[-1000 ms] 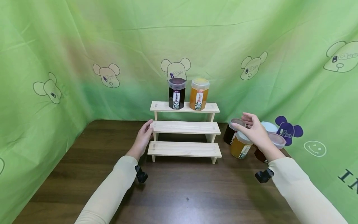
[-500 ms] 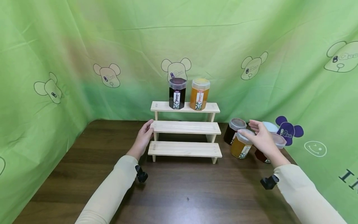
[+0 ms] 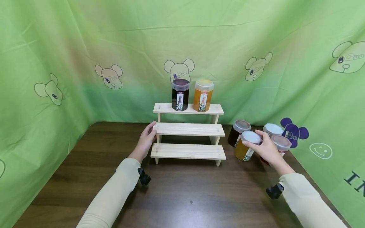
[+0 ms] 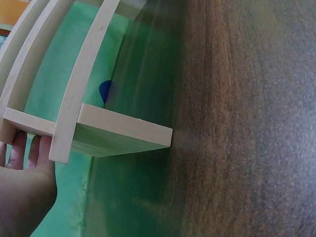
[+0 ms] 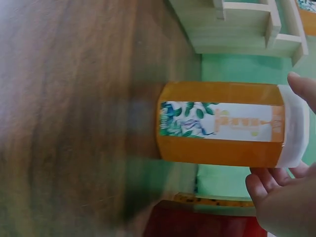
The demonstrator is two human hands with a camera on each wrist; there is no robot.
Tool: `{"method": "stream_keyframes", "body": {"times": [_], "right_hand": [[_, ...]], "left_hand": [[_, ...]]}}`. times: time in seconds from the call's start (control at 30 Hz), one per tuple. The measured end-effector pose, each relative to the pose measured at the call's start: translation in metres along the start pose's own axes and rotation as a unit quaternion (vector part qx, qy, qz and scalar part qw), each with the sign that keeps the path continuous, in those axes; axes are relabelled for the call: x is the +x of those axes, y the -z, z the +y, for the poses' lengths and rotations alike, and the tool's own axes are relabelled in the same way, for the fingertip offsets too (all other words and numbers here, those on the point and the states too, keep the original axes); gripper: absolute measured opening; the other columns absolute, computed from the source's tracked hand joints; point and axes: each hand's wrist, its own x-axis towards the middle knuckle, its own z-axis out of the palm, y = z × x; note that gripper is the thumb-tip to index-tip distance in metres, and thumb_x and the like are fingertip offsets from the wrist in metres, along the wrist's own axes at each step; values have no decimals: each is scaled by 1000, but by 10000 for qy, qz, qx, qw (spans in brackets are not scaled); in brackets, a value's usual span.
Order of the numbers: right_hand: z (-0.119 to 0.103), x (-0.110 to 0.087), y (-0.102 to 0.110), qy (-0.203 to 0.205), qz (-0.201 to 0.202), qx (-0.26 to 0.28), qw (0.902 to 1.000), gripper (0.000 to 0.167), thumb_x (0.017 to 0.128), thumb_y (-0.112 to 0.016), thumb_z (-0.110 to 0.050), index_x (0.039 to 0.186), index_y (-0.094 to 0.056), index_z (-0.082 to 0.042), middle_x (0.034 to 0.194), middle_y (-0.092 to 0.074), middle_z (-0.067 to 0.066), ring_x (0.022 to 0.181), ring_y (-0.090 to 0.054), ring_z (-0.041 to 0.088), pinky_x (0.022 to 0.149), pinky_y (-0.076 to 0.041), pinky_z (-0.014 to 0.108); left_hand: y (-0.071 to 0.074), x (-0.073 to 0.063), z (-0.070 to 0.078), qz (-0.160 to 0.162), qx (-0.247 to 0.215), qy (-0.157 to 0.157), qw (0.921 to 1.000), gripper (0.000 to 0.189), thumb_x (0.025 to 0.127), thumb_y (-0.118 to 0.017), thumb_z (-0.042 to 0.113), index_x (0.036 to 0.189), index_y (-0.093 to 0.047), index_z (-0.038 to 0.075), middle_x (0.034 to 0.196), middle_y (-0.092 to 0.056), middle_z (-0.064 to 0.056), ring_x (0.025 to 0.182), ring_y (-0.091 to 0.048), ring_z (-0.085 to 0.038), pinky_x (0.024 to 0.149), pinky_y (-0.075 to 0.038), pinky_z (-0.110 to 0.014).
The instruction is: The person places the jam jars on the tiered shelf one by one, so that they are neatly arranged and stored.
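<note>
A three-step wooden display stand (image 3: 188,152) stands on the table. My left hand (image 3: 146,139) holds it at the left end of the middle step; in the left wrist view the fingers (image 4: 33,150) reach behind the side support. My right hand (image 3: 267,148) is around the top of an amber jar (image 3: 242,151) with a white lid (image 5: 295,126). The thumb lies on one side and the fingers curl against the other, close below the lid. That jar stands upright on the table, its leafy label (image 5: 222,121) in full sight in the right wrist view.
On the top step stand a dark jar (image 3: 180,96) and another amber jar (image 3: 203,96). Near the right hand are a dark jar (image 3: 234,136), a white-lidded jar (image 3: 272,128) and a red-brown jar (image 3: 281,143), partly hidden. A green printed cloth (image 3: 128,47) hangs behind the table (image 3: 182,196).
My right hand has come down from above the jars and now has its thumb and fingers around the amber jar's top. The left hand has stayed on the stand.
</note>
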Motion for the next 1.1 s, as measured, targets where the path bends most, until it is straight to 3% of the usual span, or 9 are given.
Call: {"method": "stream_keyframes", "body": {"times": [0.1, 0.3, 0.5, 0.77, 0.97, 1.1], "right_hand": [[5, 0, -3, -95, -45, 64, 9999, 97, 92, -73, -36, 153, -16, 11, 140, -38, 40, 124, -43, 50, 103, -38, 60], [12, -2, -6, -78, -116, 9, 9999, 94, 91, -74, -35, 151, -20, 13, 139, -40, 38, 127, -41, 50, 105, -33, 64], [20, -2, -12, 41, -125, -36, 9999, 82, 90, -76, -32, 142, -31, 13, 132, -49, 35, 120, -48, 46, 101, -38, 58], [35, -3, -25, -99, -427, 495, 9978, 86, 90, -77, -22, 149, -23, 9, 141, -43, 34, 128, -43, 45, 107, -34, 57], [41, -4, -30, -148, -500, 545, 9971, 80, 91, -75, -20, 148, -27, 8, 140, -45, 31, 126, -45, 38, 99, -39, 37], [41, -4, -30, -295, -544, 625, 9961, 83, 90, -76, -21, 149, -26, 8, 141, -45, 32, 126, -45, 39, 99, -39, 36]], "left_hand": [[0, 1, -1, -11, -7, -2, 10000, 52, 105, -43, 11, 156, -33, 7, 157, -35, -14, 141, -36, -26, 115, -33, -45], [1, 1, -2, -18, -6, -16, 10000, 53, 105, -43, 11, 157, -32, 7, 157, -34, -14, 142, -35, -27, 115, -33, -46], [0, 1, -1, 3, 18, 19, 10000, 53, 106, -44, 11, 157, -32, 8, 157, -35, -14, 141, -36, -26, 115, -33, -45], [0, 0, 0, 12, -7, 54, 10000, 52, 106, -44, 12, 157, -33, 9, 156, -36, -13, 140, -37, -24, 115, -34, -43], [0, 1, -1, -21, -21, -4, 10000, 52, 106, -44, 12, 157, -33, 7, 156, -35, -15, 141, -36, -26, 115, -33, -45], [0, 1, 0, -37, -35, -25, 10000, 52, 106, -44, 12, 157, -33, 7, 155, -36, -15, 141, -35, -26, 115, -33, -45]]}}
